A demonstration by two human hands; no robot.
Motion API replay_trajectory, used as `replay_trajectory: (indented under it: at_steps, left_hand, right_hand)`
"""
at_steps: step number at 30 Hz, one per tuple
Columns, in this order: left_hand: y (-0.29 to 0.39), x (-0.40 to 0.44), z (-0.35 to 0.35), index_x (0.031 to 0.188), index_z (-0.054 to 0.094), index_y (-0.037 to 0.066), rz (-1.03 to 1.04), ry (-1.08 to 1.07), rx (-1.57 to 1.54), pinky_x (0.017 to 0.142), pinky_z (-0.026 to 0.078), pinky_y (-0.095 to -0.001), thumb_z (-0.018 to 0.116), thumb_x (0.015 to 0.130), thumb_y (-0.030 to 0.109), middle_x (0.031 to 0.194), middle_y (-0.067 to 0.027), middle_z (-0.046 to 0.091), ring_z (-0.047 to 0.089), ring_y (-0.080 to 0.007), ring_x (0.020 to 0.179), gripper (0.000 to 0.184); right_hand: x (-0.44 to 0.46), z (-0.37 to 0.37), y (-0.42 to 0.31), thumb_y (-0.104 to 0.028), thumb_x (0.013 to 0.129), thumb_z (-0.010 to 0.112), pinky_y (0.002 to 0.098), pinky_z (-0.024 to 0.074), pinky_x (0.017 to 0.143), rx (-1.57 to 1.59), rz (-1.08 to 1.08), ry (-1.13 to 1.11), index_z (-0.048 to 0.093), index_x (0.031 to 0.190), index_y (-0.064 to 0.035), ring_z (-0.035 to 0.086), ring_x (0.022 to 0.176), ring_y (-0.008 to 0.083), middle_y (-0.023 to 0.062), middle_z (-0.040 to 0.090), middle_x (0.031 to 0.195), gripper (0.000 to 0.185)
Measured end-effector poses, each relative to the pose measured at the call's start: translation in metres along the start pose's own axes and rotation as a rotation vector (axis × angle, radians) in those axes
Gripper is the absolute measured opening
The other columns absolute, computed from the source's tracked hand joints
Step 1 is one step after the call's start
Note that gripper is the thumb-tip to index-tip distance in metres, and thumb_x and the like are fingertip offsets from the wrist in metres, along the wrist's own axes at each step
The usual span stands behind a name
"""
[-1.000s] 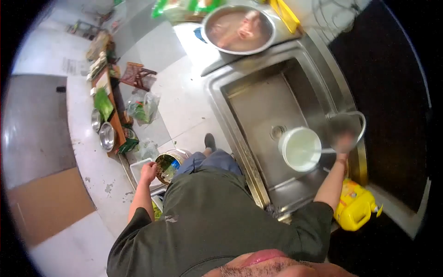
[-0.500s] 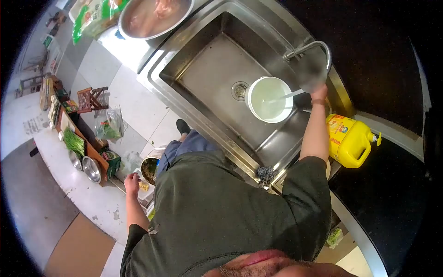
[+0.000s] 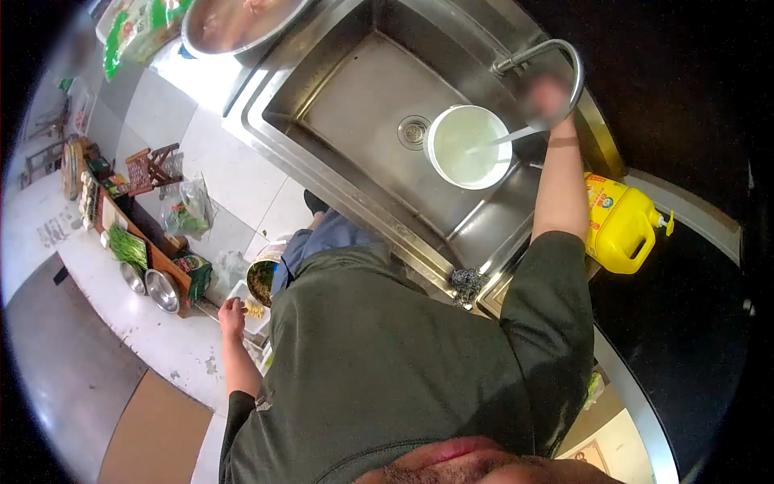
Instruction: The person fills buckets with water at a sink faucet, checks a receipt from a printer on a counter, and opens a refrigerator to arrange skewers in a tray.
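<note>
My right hand is at the curved metal faucet, against or beside the spout. A blur covers its fingers, so its grip is hidden. Water runs from near that hand into a white bucket, which stands in the steel sink beside the drain and holds pale, cloudy water. On the other side of my body, my left hand hangs low with loosely bent fingers and nothing visible in it. Close to that hand are a small tray with yellowish pieces and a round container of dark scraps.
A yellow jug with a pump stands right of the sink. A dark scouring pad lies on the sink's near edge. Beyond the sink is a metal basin of meat in liquid. Green stalks and metal bowls sit at left.
My right hand has moved up along the faucet. The camera view has shifted a little. Water keeps running into the bucket, and my left hand has hardly moved.
</note>
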State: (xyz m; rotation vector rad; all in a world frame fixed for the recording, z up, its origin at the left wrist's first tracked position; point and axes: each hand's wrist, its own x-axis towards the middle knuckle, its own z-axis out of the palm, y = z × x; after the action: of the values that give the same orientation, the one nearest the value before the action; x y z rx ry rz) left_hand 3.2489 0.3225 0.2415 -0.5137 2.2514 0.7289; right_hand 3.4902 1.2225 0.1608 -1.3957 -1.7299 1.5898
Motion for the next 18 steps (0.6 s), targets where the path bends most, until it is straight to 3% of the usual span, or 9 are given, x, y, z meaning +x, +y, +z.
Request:
replay_trajectory:
  at_steps: [4, 18]
  left_hand:
    - [-0.011, 0.0, -0.004, 0.101, 0.058, 0.0, 0.008, 0.001, -0.045, 0.051, 0.04, -0.023, 0.053, 0.088, 0.017, 0.079, -0.0054, 0.059, 0.056, -0.0129, 0.064, 0.022]
    - [-0.009, -0.006, -0.003, 0.099, 0.057, 0.002, -0.02, 0.017, -0.022, 0.05, 0.04, -0.0227, 0.054, 0.088, 0.02, 0.078, -0.0048, 0.06, 0.056, -0.0116, 0.062, 0.021]
  right_hand:
    - [-0.008, 0.002, -0.012, -0.031, 0.085, 0.054, 0.0347, 0.047, 0.076, 0.393, 0.264, 0.026, 0.053, 0.108, -0.0003, 0.059, 0.092, 0.0253, 0.0152, 0.06, 0.103, 0.038]
    - [-0.009, 0.004, -0.015, -0.025, 0.092, 0.046, 0.034, 0.0468, 0.082, 0.447, 0.32, 0.001, 0.039, 0.121, 0.005, 0.057, 0.099, 0.0257, 0.0179, 0.053, 0.11, 0.042]
